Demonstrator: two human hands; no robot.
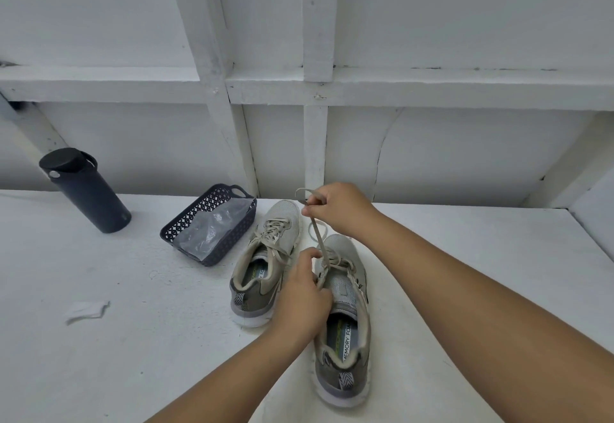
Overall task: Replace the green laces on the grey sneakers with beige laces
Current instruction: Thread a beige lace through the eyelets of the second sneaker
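Two hands [335,210] pinching beige lace [317,236], sneaker [345,306] mid-table

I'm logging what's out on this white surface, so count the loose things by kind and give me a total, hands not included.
Grey sneakers: 2
Dark bottle: 1
Dark lattice basket: 1
Clear plastic bag in the basket: 1
White paper scrap: 1
Total: 6
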